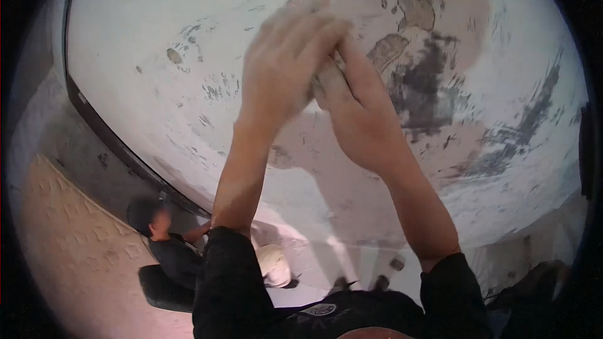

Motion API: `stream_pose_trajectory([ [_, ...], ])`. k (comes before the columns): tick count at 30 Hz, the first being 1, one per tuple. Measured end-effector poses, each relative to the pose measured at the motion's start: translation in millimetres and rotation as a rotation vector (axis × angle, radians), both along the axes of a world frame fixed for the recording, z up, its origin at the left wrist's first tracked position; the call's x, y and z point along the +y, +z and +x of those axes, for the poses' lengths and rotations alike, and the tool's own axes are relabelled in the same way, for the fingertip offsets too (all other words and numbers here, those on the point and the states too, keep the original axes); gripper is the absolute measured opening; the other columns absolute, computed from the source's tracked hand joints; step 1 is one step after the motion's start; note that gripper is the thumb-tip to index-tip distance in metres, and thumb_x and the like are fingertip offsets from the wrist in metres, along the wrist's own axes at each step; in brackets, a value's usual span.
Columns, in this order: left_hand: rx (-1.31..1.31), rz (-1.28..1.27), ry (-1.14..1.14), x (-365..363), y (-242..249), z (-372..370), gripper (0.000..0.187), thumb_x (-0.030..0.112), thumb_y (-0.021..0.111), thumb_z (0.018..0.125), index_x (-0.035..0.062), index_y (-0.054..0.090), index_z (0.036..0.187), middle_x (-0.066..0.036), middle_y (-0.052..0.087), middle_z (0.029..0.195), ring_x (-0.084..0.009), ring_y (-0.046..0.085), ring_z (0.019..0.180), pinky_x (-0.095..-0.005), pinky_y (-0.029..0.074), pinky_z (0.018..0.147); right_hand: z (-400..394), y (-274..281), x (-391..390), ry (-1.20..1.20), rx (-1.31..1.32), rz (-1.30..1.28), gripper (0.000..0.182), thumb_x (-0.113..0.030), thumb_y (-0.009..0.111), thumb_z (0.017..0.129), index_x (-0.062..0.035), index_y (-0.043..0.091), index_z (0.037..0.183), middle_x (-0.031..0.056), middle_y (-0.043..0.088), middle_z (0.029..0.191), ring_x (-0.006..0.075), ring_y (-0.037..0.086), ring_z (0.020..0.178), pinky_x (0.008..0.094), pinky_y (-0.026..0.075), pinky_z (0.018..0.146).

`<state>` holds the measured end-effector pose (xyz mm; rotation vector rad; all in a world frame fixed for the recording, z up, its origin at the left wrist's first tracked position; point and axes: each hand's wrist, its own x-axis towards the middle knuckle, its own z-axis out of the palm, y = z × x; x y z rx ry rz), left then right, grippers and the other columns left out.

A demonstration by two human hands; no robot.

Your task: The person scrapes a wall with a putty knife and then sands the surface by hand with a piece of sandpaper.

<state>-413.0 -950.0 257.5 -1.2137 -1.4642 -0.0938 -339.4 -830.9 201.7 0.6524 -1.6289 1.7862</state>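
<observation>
Both hands up on the wall [157, 88] — left hand [282, 69] laid over right hand [352, 113], fingers clamped together on a sanding pad [321, 81], doubling the pressure on patched plaster [427, 81].

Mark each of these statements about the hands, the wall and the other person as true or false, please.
1. Both hands are raised against the wall. True.
2. The left hand and the right hand are far apart. False: they touch, pressed together on something small that is hidden between them.
3. The wall is evenly painted. False: it has dark patches and scrapes.
4. Another person is low down at the wall's foot. True.
5. The sleeves are white. False: they are black.
</observation>
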Motion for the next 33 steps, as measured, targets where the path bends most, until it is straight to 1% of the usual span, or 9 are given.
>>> stream_pose_trajectory([
  [2,0.022,-0.050,-0.076,2,8,-25,0.045,0.012,0.064,0.079,0.0129,0.068,0.123,-0.010,0.064,0.131,-0.0318,0.061,0.123,-0.0420,0.045,0.107,-23,11,-11,-0.100,0.055,-0.019,0.032,-0.015,0.044,0.106,0.0018,0.047,0.134,0.0044,0.056,0.086,0.0129,0.051,0.074,0.0292,0.044,0.066],
  [4,0.119,0.114,-0.114,6,11,-42,0.031,0.018,0.082,0.076,0.0123,0.071,0.104,-0.006,0.072,0.116,-0.0272,0.065,0.118,-0.0420,0.050,0.100,-35,15,-18,-0.188,0.083,-0.030,0.028,-0.015,0.045,0.105,0.0028,0.050,0.126,0.0095,0.060,0.086,0.0194,0.057,0.075,0.0339,0.047,0.070],
  [5,0.086,0.142,-0.149,12,7,-43,0.037,0.022,0.089,0.071,0.0132,0.071,0.102,-0.005,0.072,0.113,-0.0261,0.066,0.116,-0.0407,0.052,0.097,-37,16,-22,-0.245,0.066,0.010,0.024,-0.014,0.045,0.104,0.0034,0.050,0.120,0.0168,0.062,0.087,0.0298,0.061,0.079,0.0399,0.048,0.073],
  [6,0.083,0.133,-0.148,12,6,-49,0.037,0.022,0.089,0.071,0.0132,0.071,0.102,-0.005,0.072,0.113,-0.0261,0.066,0.116,-0.0407,0.052,0.097,-41,16,-24,-0.304,0.057,0.057,0.021,-0.013,0.045,0.102,0.0039,0.050,0.115,0.0240,0.064,0.089,0.0402,0.065,0.084,0.0459,0.049,0.077],
  [9,0.190,0.080,-0.281,13,4,-66,0.043,0.027,0.085,0.079,0.0095,0.067,0.114,-0.008,0.071,0.112,-0.0270,0.063,0.121,-0.0400,0.053,0.098,-54,12,-33,-0.371,0.122,0.023,0.016,-0.011,0.044,0.101,0.0025,0.050,0.106,0.0305,0.063,0.090,0.0505,0.062,0.088,0.0530,0.048,0.079],
  [12,0.183,0.165,-0.127,13,2,-73,0.045,0.027,0.076,0.088,0.0062,0.064,0.126,-0.013,0.065,0.129,-0.0292,0.055,0.133,-0.0412,0.048,0.105,-59,20,-29,-0.390,0.190,0.072,0.017,-0.010,0.045,0.100,0.0042,0.052,0.105,0.0308,0.064,0.086,0.0510,0.063,0.085,0.0559,0.048,0.077],
  [22,0.131,0.150,-0.169,4,18,-89,0.044,0.024,0.072,0.090,0.0067,0.062,0.129,-0.013,0.063,0.133,-0.0303,0.054,0.134,-0.0419,0.047,0.107,-63,25,-39,-0.489,0.190,0.149,0.013,-0.006,0.051,0.095,0.0061,0.053,0.096,0.0307,0.060,0.082,0.0483,0.061,0.084,0.0547,0.047,0.078],
  [27,0.133,0.161,-0.182,3,17,-94,0.044,0.023,0.069,0.091,0.0069,0.062,0.131,-0.013,0.062,0.135,-0.0308,0.053,0.135,-0.0423,0.046,0.107,-70,18,-27,-0.732,0.472,0.534,0.020,-0.004,0.059,0.085,0.0113,0.055,0.098,0.0224,0.053,0.095,0.0405,0.056,0.086,0.0484,0.045,0.080],
  [33,0.123,0.159,-0.193,-2,21,-97,0.043,0.021,0.067,0.092,0.0072,0.061,0.133,-0.013,0.061,0.137,-0.0315,0.052,0.136,-0.0427,0.046,0.109,-59,28,-22,-0.608,0.409,0.594,0.021,-0.001,0.059,0.082,0.0134,0.058,0.097,0.0205,0.054,0.093,0.0368,0.057,0.086,0.0465,0.046,0.077],
])
